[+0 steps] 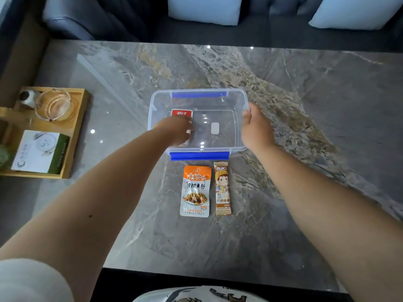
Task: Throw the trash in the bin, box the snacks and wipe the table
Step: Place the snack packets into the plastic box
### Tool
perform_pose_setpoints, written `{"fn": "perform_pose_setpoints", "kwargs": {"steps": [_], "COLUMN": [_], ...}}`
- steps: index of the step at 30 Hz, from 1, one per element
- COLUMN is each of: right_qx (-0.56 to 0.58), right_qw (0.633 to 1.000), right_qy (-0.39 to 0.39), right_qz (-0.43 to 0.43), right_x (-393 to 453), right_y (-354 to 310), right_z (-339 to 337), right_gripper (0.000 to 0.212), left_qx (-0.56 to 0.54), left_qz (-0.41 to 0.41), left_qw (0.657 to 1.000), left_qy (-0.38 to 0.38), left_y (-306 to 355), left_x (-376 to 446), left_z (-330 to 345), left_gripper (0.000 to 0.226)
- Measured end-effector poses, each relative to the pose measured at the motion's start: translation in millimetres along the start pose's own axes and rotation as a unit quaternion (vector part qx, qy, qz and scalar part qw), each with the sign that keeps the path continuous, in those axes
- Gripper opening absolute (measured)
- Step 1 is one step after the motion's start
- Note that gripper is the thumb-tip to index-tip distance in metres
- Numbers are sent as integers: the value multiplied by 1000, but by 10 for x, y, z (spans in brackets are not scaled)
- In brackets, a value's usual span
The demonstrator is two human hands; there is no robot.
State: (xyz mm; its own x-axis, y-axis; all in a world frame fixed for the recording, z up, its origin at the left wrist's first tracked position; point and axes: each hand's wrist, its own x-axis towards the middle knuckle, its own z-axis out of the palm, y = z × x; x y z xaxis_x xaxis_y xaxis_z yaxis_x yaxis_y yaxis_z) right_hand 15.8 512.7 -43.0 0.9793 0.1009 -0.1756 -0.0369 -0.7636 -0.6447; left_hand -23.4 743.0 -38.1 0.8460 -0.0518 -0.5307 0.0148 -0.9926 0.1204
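Observation:
A clear plastic box (238, 99) with blue clips stands open on the marble table (305, 127). My left hand (175, 130) reaches inside the box at its left end, lying over a red snack packet (182, 112) whose lower part it hides; whether the fingers still grip it I cannot tell. My right hand (256, 127) grips the box's right rim. In front of the box lie an orange and white snack pouch (195, 190) and a brown candy stick packet (222, 188), side by side.
A wooden tray (74, 136) at the table's left edge holds a glass ashtray (55, 105), a small jar and a white and green booklet (36, 152). A dark sofa with pale cushions (205, 9) runs behind the table.

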Motion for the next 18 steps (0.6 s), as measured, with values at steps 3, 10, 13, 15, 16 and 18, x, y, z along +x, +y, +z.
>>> {"fn": "perform_pose_setpoints", "kwargs": {"steps": [3, 10, 13, 15, 16, 18], "right_qx": [-2, -29, -38, -38, -39, -45], "right_qw": [1000, 1000, 999, 999, 999, 999], "right_qy": [-3, 2, 4, 6, 7, 9], "right_qz": [2, -6, -1, 2, 3, 5], "right_x": [-3, -6, -14, -17, -16, -20], "right_y": [-3, -13, -22, -31, -35, -41], "right_z": [2, -4, -7, -11, -15, -20], "right_gripper": [40, 40, 40, 39, 39, 38], "left_qx": [14, 63, 32, -58, -95, -187], "left_qz": [-32, -75, -44, -25, -6, 4], "left_qw": [999, 995, 998, 988, 970, 911], "left_qy": [-6, -13, 29, 141, 224, 367], "left_y": [-71, -6, -28, -9, 22, 106], "left_x": [-16, -108, -203, -386, -523, -855], "left_z": [-14, -16, -127, -206, -212, -104], "left_gripper": [36, 27, 32, 35, 34, 26]}}
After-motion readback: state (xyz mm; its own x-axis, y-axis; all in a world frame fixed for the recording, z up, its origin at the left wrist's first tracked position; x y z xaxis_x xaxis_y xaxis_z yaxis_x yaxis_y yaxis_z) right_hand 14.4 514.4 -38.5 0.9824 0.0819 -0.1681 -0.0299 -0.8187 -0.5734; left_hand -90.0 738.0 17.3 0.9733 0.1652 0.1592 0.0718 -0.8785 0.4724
